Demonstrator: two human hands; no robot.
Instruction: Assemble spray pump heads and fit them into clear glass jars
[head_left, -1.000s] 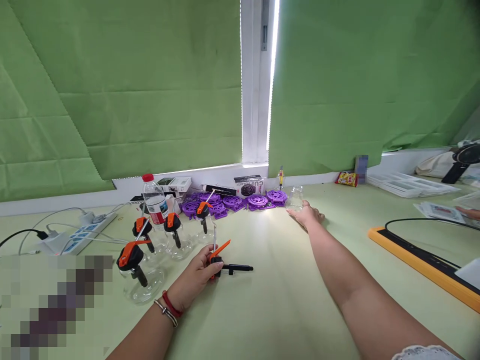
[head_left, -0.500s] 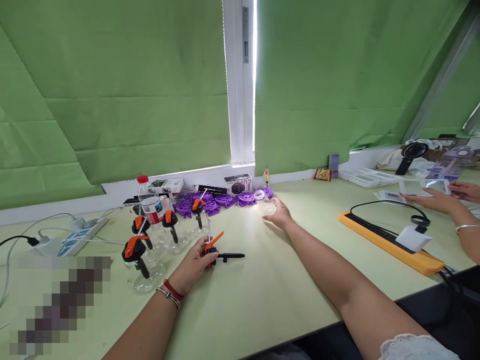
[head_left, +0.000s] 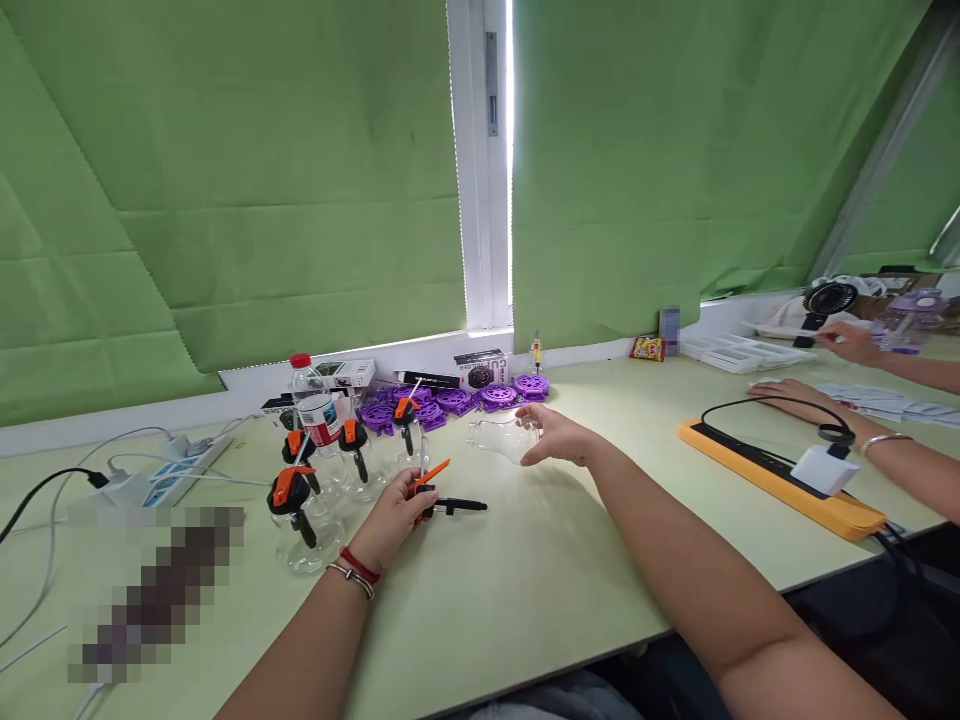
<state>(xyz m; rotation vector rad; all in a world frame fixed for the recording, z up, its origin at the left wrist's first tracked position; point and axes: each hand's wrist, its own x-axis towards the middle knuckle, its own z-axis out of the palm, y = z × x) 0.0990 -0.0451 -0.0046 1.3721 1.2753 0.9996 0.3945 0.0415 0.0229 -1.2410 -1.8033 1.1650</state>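
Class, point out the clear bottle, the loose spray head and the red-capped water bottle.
clear bottle [head_left: 501, 438], head view, on its clear body
spray head [head_left: 435, 490], head view, on its orange trigger
water bottle [head_left: 318, 418], head view, on its label

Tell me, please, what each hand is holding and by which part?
The left hand grips a spray pump head at its body; the right hand holds a clear bottle by its base.

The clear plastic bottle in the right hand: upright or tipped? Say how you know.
Tipped. The clear plastic bottle lies sideways in the right hand, neck pointing left.
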